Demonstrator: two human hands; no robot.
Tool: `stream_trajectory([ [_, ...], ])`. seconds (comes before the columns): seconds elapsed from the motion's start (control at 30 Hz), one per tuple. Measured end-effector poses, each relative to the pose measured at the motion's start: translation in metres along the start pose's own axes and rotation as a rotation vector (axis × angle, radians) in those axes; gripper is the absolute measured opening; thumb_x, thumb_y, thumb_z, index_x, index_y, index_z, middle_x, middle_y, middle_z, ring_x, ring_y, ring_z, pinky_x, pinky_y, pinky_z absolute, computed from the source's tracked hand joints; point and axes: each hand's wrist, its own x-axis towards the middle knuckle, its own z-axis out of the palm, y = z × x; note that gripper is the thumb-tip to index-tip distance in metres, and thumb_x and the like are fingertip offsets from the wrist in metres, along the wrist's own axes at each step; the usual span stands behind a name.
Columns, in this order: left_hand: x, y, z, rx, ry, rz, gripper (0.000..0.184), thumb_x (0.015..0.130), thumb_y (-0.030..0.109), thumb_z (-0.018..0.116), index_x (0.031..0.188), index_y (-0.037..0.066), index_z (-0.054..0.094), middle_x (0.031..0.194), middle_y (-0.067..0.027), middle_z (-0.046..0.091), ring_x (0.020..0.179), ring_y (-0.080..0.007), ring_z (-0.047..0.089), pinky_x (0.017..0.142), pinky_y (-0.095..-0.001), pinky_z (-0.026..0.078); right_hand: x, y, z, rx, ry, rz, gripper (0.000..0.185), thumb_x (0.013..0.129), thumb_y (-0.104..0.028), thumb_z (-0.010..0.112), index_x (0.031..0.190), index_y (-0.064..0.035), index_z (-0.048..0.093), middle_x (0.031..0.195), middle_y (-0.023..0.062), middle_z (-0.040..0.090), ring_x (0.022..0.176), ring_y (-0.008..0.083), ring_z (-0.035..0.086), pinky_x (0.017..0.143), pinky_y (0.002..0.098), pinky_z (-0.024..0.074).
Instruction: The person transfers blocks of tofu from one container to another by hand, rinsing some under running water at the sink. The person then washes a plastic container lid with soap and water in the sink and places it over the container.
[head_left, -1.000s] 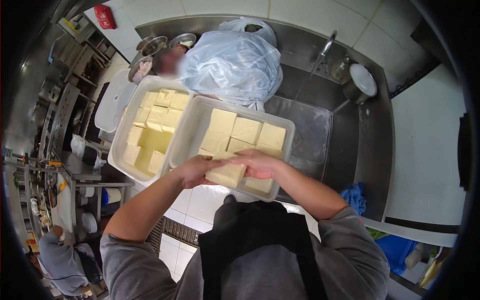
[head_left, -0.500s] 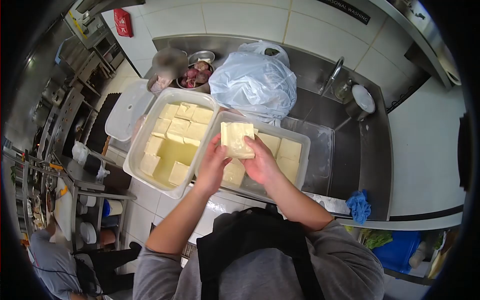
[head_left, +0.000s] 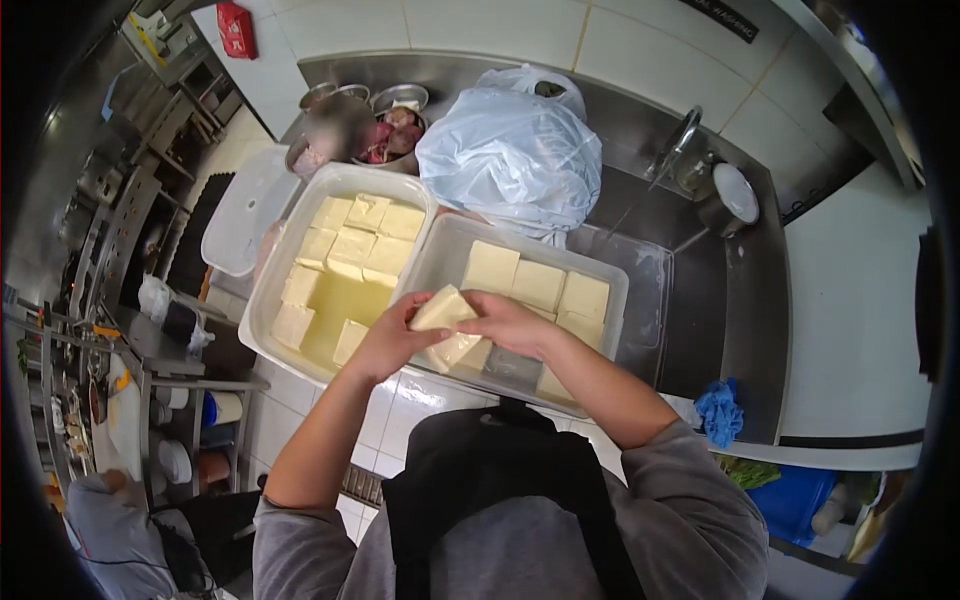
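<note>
Between my two hands a pale yellow tofu block [head_left: 443, 308] is tilted, with a wet sheen. My left hand [head_left: 392, 338] grips its left side and my right hand [head_left: 508, 324] its right, with fingers and thumbs around it. The hands are over the left part of a shallow plastic tub [head_left: 618, 300], where similar blocks [head_left: 540, 285] lie side by side. To the left, a deeper white tub [head_left: 262, 300] has several more blocks [head_left: 352, 250] in yellowish liquid. My fingers hide part of the held block.
A bulky pale plastic bag [head_left: 510, 155] sits behind the tubs. Metal bowls [head_left: 400, 97] with purplish food stand at the back left beside a lid [head_left: 245, 215]. The sink has a faucet [head_left: 682, 140]; a blue crumpled cloth [head_left: 720, 412] is at right. Another person [head_left: 115, 535] works at lower left.
My hands have brought the tofu block down and toward my body, tilting it from facing up flat to an angle. The blocks behind it in the shallow tub show more fully.
</note>
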Motion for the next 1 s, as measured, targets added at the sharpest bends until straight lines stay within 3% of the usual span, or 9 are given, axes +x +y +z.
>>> stream_trajectory([
  [0.07,0.002,0.0,0.0,0.074,0.049,-0.037,0.057,0.078,0.01,0.071,0.126,-0.001,0.042,0.109,-0.0128,0.057,0.098,-0.0186,0.056,0.085,-0.0288,0.046,0.019,0.006,-0.017,-0.293,-0.101,-0.085,0.055,0.088,-0.019,0.062,0.133,0.0002,0.037,0.122,0.0093,0.052,0.112,0.0169,0.051,0.095,0.0297,0.0407],
  [0.13,0.003,-0.003,-0.001,0.312,0.285,0.035,0.058,0.075,0.011,0.072,0.124,-0.002,0.043,0.107,-0.0148,0.058,0.096,-0.0202,0.058,0.082,-0.0295,0.047,0.036,0.014,-0.038,-0.351,-0.113,-0.1,0.048,0.088,-0.023,0.061,0.127,0.001,0.045,0.121,0.0108,0.055,0.112,0.0181,0.052,0.094,0.0292,0.0412],
  [0.23,0.003,-0.001,0.002,0.438,0.393,0.024,0.06,0.074,0.012,0.073,0.124,-0.001,0.043,0.105,-0.0192,0.059,0.097,-0.0242,0.059,0.082,-0.0317,0.047,0.034,0.003,-0.033,-0.868,0.256,0.033,0.027,0.086,-0.024,0.06,0.095,0.0013,0.062,0.112,0.0141,0.058,0.101,0.0256,0.057,0.082,0.0322,0.0457],
  [0.27,0.003,0.0,0.005,0.533,0.435,-0.005,0.059,0.074,0.012,0.072,0.125,0.0,0.043,0.105,-0.0203,0.059,0.098,-0.0246,0.059,0.084,-0.032,0.047,0.03,0.011,-0.03,-0.862,0.244,0.033,0.027,0.086,-0.024,0.06,0.095,0.0013,0.062,0.112,0.0141,0.058,0.101,0.0256,0.057,0.082,0.0322,0.0457],
  [0.33,0.006,-0.004,0.01,0.556,0.461,-0.022,0.061,0.074,0.014,0.072,0.126,0.001,0.042,0.104,-0.0226,0.059,0.097,-0.0277,0.059,0.084,-0.0337,0.047,0.016,0.036,-0.023,-1.514,0.035,-0.338,0.021,0.08,-0.019,0.061,0.093,-0.002,0.062,0.11,0.014,0.057,0.098,0.0259,0.056,0.08,0.0362,0.0454],
  [0.4,0.01,-0.007,0.014,0.581,0.478,-0.03,0.064,0.074,0.016,0.072,0.128,0.002,0.042,0.103,-0.0249,0.059,0.096,-0.0307,0.06,0.084,-0.0355,0.047,0.002,0.047,-0.014,-1.529,0.0,-0.385,0.028,0.079,-0.019,0.058,0.104,-0.0077,0.061,0.119,0.0113,0.054,0.11,0.0243,0.051,0.09,0.0404,0.0419],
  [0.47,0.014,-0.009,0.017,0.747,0.472,0.051,0.065,0.076,0.017,0.069,0.132,0.005,0.039,0.106,-0.0279,0.057,0.098,-0.0357,0.059,0.084,-0.039,0.047,-0.007,0.056,-0.019,-1.76,-0.014,-0.651,0.034,0.083,-0.02,0.052,0.116,-0.0131,0.056,0.128,0.008,0.048,0.122,0.024,0.042,0.1,0.0444,0.0346],
  [0.67,0.016,-0.016,0.027,0.838,0.423,-0.062,0.069,0.076,0.016,0.066,0.138,0.016,0.035,0.103,-0.0253,0.055,0.094,-0.0416,0.057,0.081,-0.0442,0.048,-0.016,0.06,-0.041,-1.735,-0.078,-0.521,0.038,0.086,-0.019,0.046,0.123,-0.0161,0.052,0.135,0.0031,0.043,0.129,0.0225,0.036,0.105,0.0464,0.0292],
  [1.0,0.019,-0.033,0.044,0.967,0.478,-0.14,0.06,0.084,0.02,0.058,0.137,0.009,0.031,0.107,-0.0277,0.053,0.098,-0.0425,0.055,0.083,-0.0468,0.047,-0.016,0.062,-0.049,-1.72,-0.088,-0.544,0.034,0.087,-0.019,0.045,0.121,-0.0178,0.053,0.135,0.0016,0.043,0.129,0.0215,0.036,0.105,0.0458,0.0286],
])
